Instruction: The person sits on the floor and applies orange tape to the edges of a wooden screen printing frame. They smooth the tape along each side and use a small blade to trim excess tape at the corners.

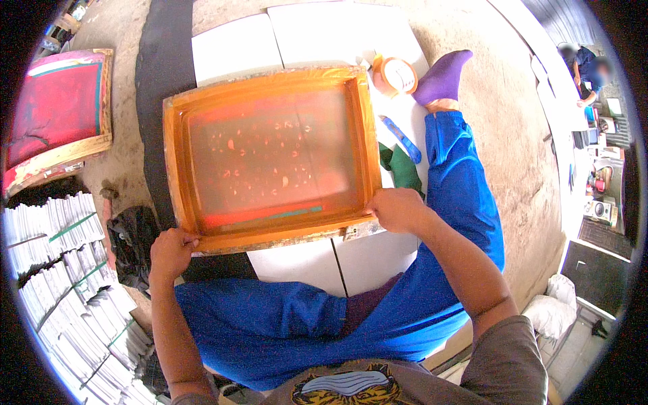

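Observation:
A wooden screen-printing frame (273, 152) with orange tape along its inner edges lies in front of me. Small pale shapes and a reddish haze show on its see-through mesh. My left hand (172, 253) is closed on the frame's near left corner. At the near right corner, my right hand (399, 210) has its fingers closed around the edge. Beyond the frame's right side are a roll of orange tape (395, 75), a blue utility knife (402, 140) and a dark green piece of material (405, 169).
White boards (337, 30) and a black strip (165, 40) lie under the frame. A second frame with red mesh (57, 111) is at the left, above tied paper stacks (67, 270) and a black plastic bag (131, 246). My blue-trousered leg (466, 182) stretches along the right. People (587, 71) are far right.

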`<control>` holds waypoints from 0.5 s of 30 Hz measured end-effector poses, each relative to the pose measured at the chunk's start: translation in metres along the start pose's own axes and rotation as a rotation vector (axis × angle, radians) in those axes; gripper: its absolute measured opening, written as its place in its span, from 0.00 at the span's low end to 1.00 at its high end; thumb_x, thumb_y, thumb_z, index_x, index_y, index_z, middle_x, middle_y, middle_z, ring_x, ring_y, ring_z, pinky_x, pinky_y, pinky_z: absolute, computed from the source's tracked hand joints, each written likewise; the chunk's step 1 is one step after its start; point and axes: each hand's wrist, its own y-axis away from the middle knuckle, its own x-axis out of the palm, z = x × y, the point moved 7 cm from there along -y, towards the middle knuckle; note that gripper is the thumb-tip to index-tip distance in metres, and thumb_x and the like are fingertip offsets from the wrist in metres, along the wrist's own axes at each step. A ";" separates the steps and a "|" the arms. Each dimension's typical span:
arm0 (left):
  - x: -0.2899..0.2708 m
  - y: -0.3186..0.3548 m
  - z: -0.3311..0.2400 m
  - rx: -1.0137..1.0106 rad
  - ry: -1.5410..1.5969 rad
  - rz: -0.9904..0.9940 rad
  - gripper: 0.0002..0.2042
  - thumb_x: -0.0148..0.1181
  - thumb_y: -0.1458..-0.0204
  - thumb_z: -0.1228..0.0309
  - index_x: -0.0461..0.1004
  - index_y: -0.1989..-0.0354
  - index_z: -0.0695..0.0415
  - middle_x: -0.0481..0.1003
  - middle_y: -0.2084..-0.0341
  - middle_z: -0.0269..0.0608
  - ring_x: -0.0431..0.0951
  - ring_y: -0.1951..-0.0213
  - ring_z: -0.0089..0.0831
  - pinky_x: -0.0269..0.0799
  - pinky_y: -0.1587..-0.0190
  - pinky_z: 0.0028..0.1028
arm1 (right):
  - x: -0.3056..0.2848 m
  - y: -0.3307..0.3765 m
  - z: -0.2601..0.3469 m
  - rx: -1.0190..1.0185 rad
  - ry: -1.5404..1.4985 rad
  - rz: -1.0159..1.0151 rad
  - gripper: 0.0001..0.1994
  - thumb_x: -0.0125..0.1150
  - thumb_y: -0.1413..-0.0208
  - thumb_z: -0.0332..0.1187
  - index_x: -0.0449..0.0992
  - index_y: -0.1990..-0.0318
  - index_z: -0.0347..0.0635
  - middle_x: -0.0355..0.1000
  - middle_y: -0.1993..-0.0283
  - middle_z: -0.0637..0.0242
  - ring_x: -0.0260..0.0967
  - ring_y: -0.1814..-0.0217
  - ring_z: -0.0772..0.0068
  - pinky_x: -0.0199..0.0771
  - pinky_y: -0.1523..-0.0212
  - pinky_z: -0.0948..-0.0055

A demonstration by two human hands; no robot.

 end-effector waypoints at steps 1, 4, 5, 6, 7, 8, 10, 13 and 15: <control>-0.001 0.000 -0.002 -0.001 0.003 0.001 0.09 0.67 0.47 0.63 0.88 0.61 0.49 0.84 0.64 0.48 0.84 0.59 0.49 0.79 0.55 0.44 | 0.002 -0.001 -0.001 -0.003 0.008 0.003 0.15 0.55 0.41 0.32 0.85 0.51 0.59 0.82 0.56 0.56 0.81 0.52 0.48 0.81 0.53 0.49; -0.004 0.001 -0.004 0.003 -0.006 0.004 0.09 0.67 0.46 0.63 0.88 0.61 0.50 0.84 0.64 0.48 0.84 0.59 0.50 0.79 0.55 0.45 | 0.005 -0.003 -0.002 -0.014 0.029 0.019 0.15 0.55 0.40 0.32 0.85 0.51 0.57 0.81 0.55 0.56 0.81 0.52 0.49 0.80 0.54 0.48; -0.003 0.002 -0.004 0.010 -0.021 0.006 0.09 0.66 0.46 0.62 0.88 0.61 0.50 0.84 0.65 0.48 0.84 0.59 0.50 0.79 0.55 0.45 | 0.004 -0.002 -0.001 -0.018 0.035 0.028 0.15 0.55 0.40 0.32 0.85 0.51 0.57 0.80 0.55 0.56 0.80 0.52 0.49 0.80 0.54 0.48; -0.003 0.003 -0.004 0.017 -0.035 0.008 0.09 0.66 0.45 0.62 0.88 0.61 0.49 0.84 0.65 0.48 0.84 0.59 0.50 0.79 0.55 0.45 | 0.004 -0.002 -0.001 -0.023 0.040 0.037 0.15 0.55 0.40 0.32 0.85 0.51 0.57 0.80 0.55 0.56 0.80 0.52 0.49 0.80 0.54 0.48; -0.004 0.004 -0.006 0.034 -0.055 -0.018 0.09 0.66 0.46 0.62 0.88 0.62 0.49 0.83 0.66 0.48 0.84 0.60 0.50 0.79 0.56 0.45 | 0.007 -0.003 -0.002 -0.020 0.047 0.045 0.15 0.54 0.40 0.32 0.85 0.51 0.57 0.80 0.55 0.56 0.80 0.52 0.49 0.80 0.54 0.47; -0.005 0.006 -0.009 0.051 -0.075 -0.043 0.09 0.66 0.46 0.62 0.88 0.63 0.49 0.83 0.67 0.48 0.84 0.61 0.50 0.79 0.56 0.45 | 0.010 -0.004 -0.004 -0.018 0.053 0.053 0.15 0.54 0.40 0.32 0.84 0.50 0.57 0.79 0.55 0.56 0.80 0.52 0.49 0.80 0.54 0.47; -0.004 0.005 -0.010 0.082 -0.116 -0.049 0.08 0.66 0.46 0.63 0.88 0.63 0.49 0.83 0.68 0.48 0.84 0.62 0.50 0.79 0.57 0.46 | 0.011 -0.005 -0.004 -0.015 0.061 0.077 0.15 0.54 0.40 0.32 0.84 0.50 0.57 0.78 0.54 0.56 0.79 0.51 0.49 0.80 0.53 0.47; -0.002 0.001 -0.010 0.114 -0.172 0.007 0.08 0.66 0.46 0.62 0.88 0.64 0.49 0.82 0.70 0.48 0.83 0.64 0.50 0.79 0.57 0.46 | 0.006 -0.003 -0.001 -0.014 0.063 0.106 0.16 0.54 0.39 0.33 0.84 0.48 0.58 0.78 0.53 0.57 0.79 0.49 0.48 0.80 0.52 0.47; -0.006 0.000 -0.014 0.123 -0.200 0.042 0.09 0.66 0.46 0.61 0.87 0.64 0.49 0.82 0.71 0.49 0.83 0.64 0.51 0.79 0.57 0.46 | 0.010 -0.001 -0.003 -0.014 0.056 0.100 0.17 0.53 0.39 0.33 0.83 0.46 0.59 0.77 0.53 0.57 0.79 0.49 0.49 0.79 0.52 0.47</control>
